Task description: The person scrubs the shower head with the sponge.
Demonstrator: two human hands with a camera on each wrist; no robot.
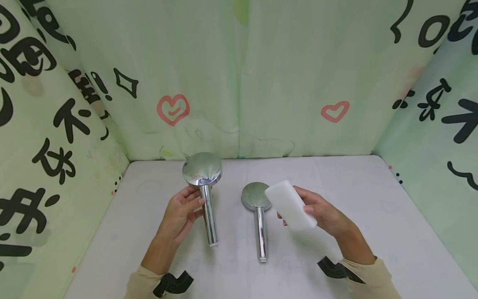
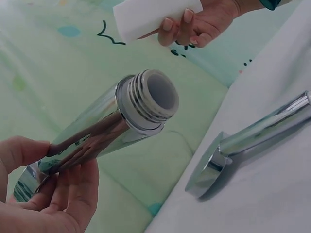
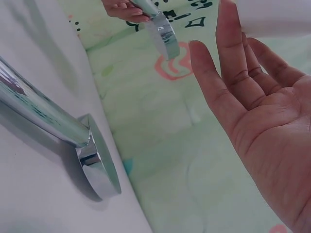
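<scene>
My left hand (image 1: 181, 212) grips a chrome shower head (image 1: 209, 216) by the upper part of its handle, raised off the table with its round disc at the top. In the left wrist view the handle's white threaded end (image 2: 153, 97) faces the camera. Between thumb and fingers, my right hand (image 1: 328, 212) pinches a white sponge block (image 1: 291, 205), tilted and held above the table. A second chrome shower head (image 1: 261, 232) lies on the table between the hands, its disc toward the back. The sponge does not visibly touch either shower head in the wrist views.
A white-covered table (image 1: 298, 270) extends beneath both hands. Pale green curtains (image 1: 280, 83) with black lettering and red hearts enclose its back and sides. Black straps (image 1: 173, 283) sit on both wrists, by beige sleeves.
</scene>
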